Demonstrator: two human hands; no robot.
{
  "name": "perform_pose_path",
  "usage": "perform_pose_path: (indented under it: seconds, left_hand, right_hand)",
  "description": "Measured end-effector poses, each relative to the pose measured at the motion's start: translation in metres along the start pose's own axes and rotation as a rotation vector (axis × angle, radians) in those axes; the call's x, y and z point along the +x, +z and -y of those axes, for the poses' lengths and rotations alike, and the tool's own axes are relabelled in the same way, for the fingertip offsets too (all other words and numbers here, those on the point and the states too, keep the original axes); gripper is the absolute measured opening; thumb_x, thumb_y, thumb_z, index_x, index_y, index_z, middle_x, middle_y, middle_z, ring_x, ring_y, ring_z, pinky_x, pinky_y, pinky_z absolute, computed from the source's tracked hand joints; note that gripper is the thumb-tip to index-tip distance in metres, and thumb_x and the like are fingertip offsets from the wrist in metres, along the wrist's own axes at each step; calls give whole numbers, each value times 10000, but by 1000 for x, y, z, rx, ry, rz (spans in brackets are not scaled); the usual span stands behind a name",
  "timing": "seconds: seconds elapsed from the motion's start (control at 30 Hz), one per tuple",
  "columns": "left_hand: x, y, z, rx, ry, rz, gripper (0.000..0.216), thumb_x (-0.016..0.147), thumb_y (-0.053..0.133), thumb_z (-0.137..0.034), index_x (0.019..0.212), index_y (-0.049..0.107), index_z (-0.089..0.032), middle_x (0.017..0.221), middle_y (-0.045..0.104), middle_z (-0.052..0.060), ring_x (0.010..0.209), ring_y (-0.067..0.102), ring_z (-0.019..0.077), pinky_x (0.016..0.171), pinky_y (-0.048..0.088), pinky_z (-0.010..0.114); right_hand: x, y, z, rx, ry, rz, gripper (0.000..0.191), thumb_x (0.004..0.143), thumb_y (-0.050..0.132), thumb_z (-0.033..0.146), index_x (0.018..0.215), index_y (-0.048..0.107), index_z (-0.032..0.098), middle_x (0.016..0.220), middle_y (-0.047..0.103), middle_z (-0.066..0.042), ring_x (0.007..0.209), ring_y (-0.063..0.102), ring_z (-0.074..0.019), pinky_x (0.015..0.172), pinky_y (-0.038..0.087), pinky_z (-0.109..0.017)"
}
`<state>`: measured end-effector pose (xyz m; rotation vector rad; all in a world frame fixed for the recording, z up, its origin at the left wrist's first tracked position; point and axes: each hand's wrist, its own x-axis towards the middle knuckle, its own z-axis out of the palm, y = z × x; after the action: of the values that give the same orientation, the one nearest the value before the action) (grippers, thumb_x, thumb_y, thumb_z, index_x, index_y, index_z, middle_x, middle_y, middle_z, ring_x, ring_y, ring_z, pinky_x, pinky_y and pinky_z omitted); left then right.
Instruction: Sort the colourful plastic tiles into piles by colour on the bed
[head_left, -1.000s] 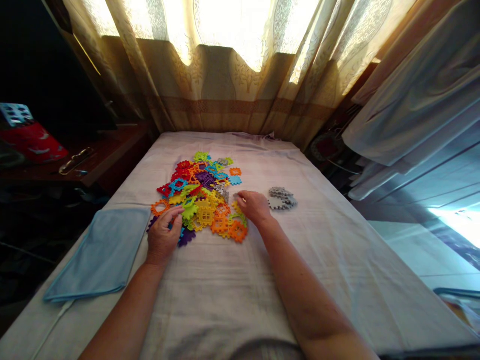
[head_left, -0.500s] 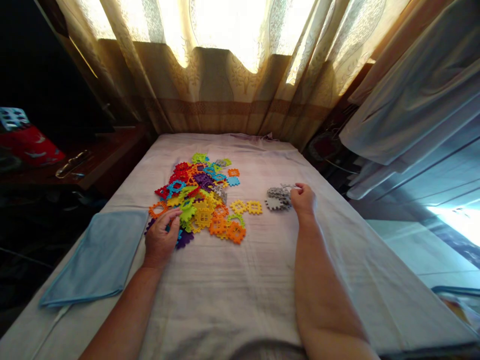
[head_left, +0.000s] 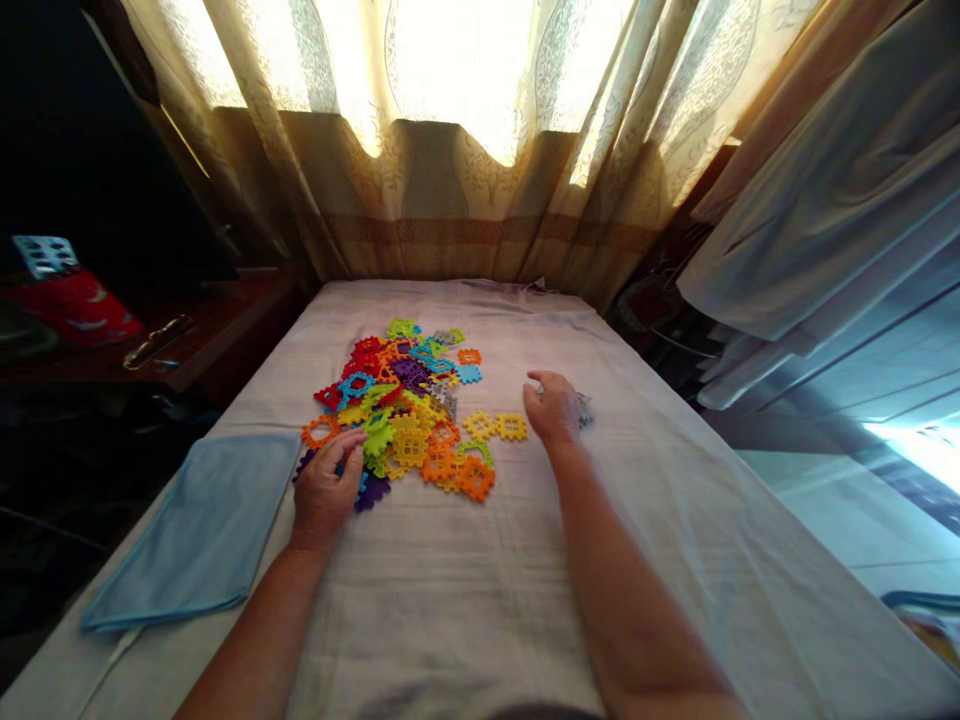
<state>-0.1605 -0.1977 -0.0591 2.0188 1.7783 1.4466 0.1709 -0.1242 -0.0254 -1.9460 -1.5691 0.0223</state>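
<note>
A heap of flat plastic interlocking tiles with toothed edges, in yellow, orange, red, green, blue and purple, lies on the bed sheet. My left hand rests at the near left edge of this heap, its thumb apart from slightly bent fingers, holding nothing I can see. To the right of the heap, a small group of grey tiles is mostly covered by my right hand. That hand reaches leftward over them, fingertips parted and nothing visible between them. Two yellow tiles lie just left of its fingers.
A folded light-blue cloth with a white cord lies at the left. Beyond the left side, a dark wooden table carries a red container and glasses. Curtains hang behind; clothes hang at the right.
My right hand has moved left from the right side of the grey tiles to above them, and its pinched fingers have parted. My left hand stays by the heap. The view has tilted slightly up.
</note>
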Motion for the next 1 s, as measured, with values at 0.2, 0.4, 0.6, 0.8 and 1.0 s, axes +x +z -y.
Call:
perform_pose_path:
  seconds: [0.2,0.4,0.6,0.8,1.0]
  left_hand:
    - [0,1,0,2,-11,1,241,875,512,-333,952,711,-223,1088,748,40,1040,691,206,981,538,382]
    - [1,2,3,-7,11,-5,252,875,511,-338,962,711,-210,1069,752,52,1027,696,211,972,543,378]
    - [0,2,4,-1,29,-6,252,883,502,-336,961,711,-218,1081,748,48,1029,694,205,974,539,363]
    - [2,2,5,-5,14,-5,246,876,505,-340,952,713,-233,1078,749,40,1026,693,206,978,540,365]
    - [1,2,4,-15,-10,-8,240,868,512,-341,946,713,-236,1074,750,37,1025,692,205,990,533,366]
  right_hand:
    - [-35,31,69,19,-301,282,464,887,539,324,1341,571,230,1370,584,-92,1232,510,-239,1041,383,-374]
    - [-33,35,96,-102,-338,368,389,914,533,368,1287,614,293,1286,634,-70,1165,558,-234,954,428,-357]
    - [-26,37,98,-187,-338,355,289,976,446,323,1043,718,250,1103,715,-71,1055,606,-203,902,424,-314]
    - [-29,40,96,-157,-354,370,304,933,536,354,1197,664,275,1147,712,-62,1053,623,-206,895,439,-307]
    - [-26,37,87,-61,-264,264,310,953,458,288,1128,714,291,1116,737,-44,1028,643,-181,903,445,-280]
